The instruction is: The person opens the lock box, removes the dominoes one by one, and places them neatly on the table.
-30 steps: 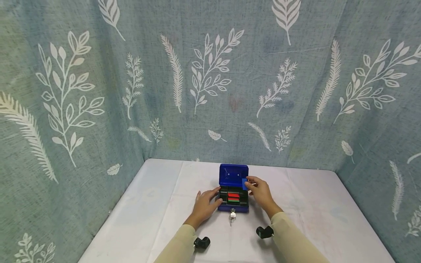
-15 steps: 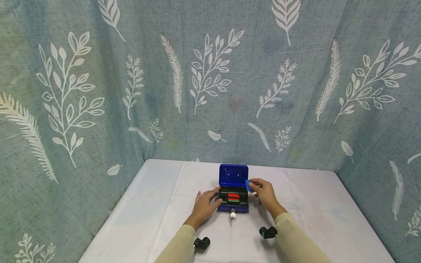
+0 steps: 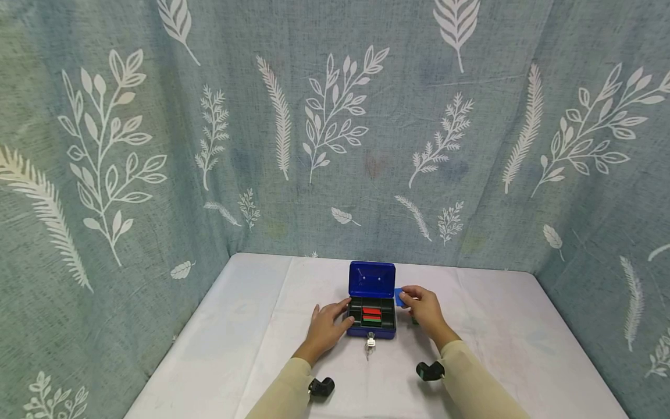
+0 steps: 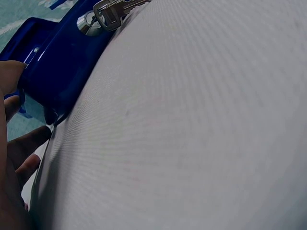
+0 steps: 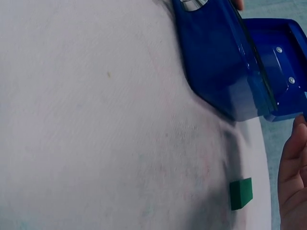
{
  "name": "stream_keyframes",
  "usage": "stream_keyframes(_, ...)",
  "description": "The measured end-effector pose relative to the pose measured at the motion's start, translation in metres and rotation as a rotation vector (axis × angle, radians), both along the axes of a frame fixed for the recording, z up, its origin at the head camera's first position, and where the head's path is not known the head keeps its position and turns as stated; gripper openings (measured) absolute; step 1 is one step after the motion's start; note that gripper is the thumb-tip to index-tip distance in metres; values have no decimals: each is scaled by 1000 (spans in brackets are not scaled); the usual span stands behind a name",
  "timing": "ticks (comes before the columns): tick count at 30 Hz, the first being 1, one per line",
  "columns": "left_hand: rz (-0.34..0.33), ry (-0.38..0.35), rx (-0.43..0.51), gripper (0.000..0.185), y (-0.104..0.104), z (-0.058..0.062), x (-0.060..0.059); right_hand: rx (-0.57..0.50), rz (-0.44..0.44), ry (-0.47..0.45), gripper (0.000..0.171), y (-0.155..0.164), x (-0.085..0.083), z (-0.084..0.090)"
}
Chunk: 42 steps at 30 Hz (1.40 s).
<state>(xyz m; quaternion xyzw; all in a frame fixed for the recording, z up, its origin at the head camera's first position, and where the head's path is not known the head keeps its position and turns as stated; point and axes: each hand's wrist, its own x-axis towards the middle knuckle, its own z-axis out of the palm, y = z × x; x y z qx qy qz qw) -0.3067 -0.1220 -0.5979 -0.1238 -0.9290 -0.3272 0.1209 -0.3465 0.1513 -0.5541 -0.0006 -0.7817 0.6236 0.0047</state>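
Note:
A blue metal cash box (image 3: 371,333) stands with its lid (image 3: 372,278) raised. In the middle compartment of its black tray (image 3: 387,317) lie red pieces (image 3: 371,312) and a green piece. My left hand (image 3: 325,329) rests on the box's left side, thumb at the front corner and a finger at the rear corner. In the left wrist view the other fingers are spread and loose. My right hand (image 3: 423,305) pinches a flat blue piece (image 3: 399,297) just right of the box. Below that hand a green block (image 5: 241,193) sits on the table.
A ring of keys (image 3: 370,344) hangs from the lock at the box's front. White cloth covers the table (image 3: 272,372). A leaf-patterned curtain (image 3: 335,145) rises behind and at both sides.
My right hand has moved to the right with the blue piece, from the lid's edge to beside the box. More of the green block shows. My left hand has stayed put.

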Motion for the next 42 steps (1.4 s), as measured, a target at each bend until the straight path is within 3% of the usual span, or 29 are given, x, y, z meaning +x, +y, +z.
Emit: stream_keyframes(42, 3, -11, -23, 54, 0, -1, 0, 67, -71, -49, 30, 48, 8, -18)
